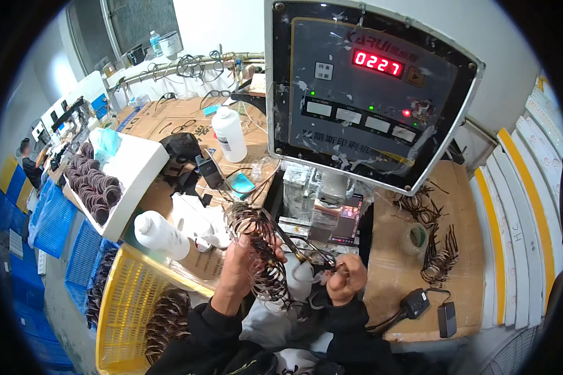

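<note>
My left hand [236,265] is wrapped round a thick bundle of thin brown eyeglass frames [270,270], their rims stacked in rings. To its right, my right hand [346,279] is closed, its fingertips pressed together at the end of a dark, thin eyeglass frame [319,251] that reaches back toward the bundle. Between the hands, a rounded white pad [303,272] shows below the machine. What the right fingers grip is partly hidden by the fingers themselves.
A printing machine's control box [369,94] with a red display looms ahead. Yellow basket [122,312] and white box [137,178] at left hold more frames. White bottles [161,235] stand nearby. More frames [441,259], a tape roll [414,239] and a power adapter [415,304] lie on the right.
</note>
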Action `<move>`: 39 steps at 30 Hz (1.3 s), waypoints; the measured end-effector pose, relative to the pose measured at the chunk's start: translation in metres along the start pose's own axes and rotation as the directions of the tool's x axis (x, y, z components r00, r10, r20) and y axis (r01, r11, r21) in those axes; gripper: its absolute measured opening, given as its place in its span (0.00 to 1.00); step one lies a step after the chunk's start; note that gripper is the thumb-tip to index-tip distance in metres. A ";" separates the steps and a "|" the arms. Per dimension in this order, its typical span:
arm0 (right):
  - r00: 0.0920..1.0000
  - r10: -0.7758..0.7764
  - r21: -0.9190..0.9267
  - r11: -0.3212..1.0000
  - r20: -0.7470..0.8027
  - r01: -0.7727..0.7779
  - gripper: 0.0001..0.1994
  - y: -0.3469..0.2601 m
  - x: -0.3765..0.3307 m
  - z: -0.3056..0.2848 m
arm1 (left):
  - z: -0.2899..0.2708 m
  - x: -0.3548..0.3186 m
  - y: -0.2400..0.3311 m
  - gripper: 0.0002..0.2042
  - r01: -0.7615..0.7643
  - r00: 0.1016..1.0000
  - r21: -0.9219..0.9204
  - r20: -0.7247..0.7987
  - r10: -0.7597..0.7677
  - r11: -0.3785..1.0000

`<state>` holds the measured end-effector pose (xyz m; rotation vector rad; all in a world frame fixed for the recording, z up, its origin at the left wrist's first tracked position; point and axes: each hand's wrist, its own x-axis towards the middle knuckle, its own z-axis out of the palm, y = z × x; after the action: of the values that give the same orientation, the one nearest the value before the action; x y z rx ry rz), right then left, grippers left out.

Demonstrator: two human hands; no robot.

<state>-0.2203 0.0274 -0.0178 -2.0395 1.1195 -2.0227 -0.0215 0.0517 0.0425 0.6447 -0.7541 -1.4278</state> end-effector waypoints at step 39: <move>0.838 0.112 -0.063 0.994 0.534 -0.093 0.10 -0.116 -0.026 0.003 | -0.006 -0.085 -0.001 0.27 -0.429 0.871 0.508 0.012 0.492 0.747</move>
<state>-0.1635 0.1252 0.0201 -2.2895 1.1072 -1.2496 -0.0172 0.1359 0.0316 0.8589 -1.1123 -0.7191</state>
